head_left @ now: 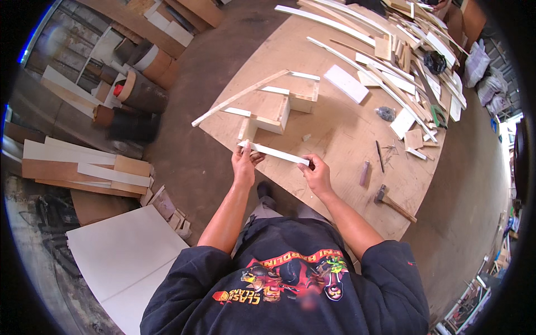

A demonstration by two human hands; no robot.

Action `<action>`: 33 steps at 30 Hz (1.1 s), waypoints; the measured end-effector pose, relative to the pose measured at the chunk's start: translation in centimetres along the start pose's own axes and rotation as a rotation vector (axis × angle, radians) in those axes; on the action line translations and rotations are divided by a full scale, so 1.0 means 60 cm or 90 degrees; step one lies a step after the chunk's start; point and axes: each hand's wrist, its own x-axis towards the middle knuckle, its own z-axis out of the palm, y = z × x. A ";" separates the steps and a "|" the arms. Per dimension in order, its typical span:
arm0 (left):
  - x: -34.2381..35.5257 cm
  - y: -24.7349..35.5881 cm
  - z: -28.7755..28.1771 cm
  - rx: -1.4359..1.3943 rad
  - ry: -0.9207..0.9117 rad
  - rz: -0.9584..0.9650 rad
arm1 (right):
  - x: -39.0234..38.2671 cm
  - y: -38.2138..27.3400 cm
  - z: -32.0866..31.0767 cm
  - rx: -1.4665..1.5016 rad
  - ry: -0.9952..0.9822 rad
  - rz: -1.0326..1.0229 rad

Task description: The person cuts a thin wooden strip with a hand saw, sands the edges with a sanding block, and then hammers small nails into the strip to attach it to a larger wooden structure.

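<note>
The left hand and right hand each pinch an end of the white strip, its long axis running left to right, slightly nearer the body at the right. Beyond the left hand, the nearer one, the stepped frame sits on the table; whether strip and frame touch, I cannot tell.

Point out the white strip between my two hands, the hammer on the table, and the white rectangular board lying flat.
White strip [273,152]: head view, middle of its length.
Hammer [398,207]: head view, on the wooden handle.
White rectangular board [346,84]: head view, centre of its upper face.
</note>
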 end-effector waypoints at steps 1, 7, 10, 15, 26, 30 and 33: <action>0.006 0.009 -0.026 0.018 0.038 0.013 | 0.004 -0.007 0.020 -0.019 -0.024 -0.018; 0.064 0.065 -0.146 -0.013 0.128 0.003 | 0.059 -0.020 0.141 0.004 -0.055 0.003; 0.109 0.094 -0.197 -0.049 0.137 -0.001 | 0.090 -0.023 0.196 -0.038 -0.071 -0.001; 0.189 0.135 -0.265 -0.095 0.096 -0.063 | 0.126 0.001 0.293 -0.024 -0.025 0.004; 0.291 0.166 -0.344 -0.109 -0.080 -0.209 | 0.129 -0.006 0.388 0.022 0.154 0.090; 0.295 0.183 -0.337 -0.126 -0.097 -0.237 | 0.125 -0.010 0.396 -0.025 0.198 0.078; 0.298 0.184 -0.338 -0.098 -0.113 -0.236 | 0.120 -0.031 0.397 -0.103 0.206 0.064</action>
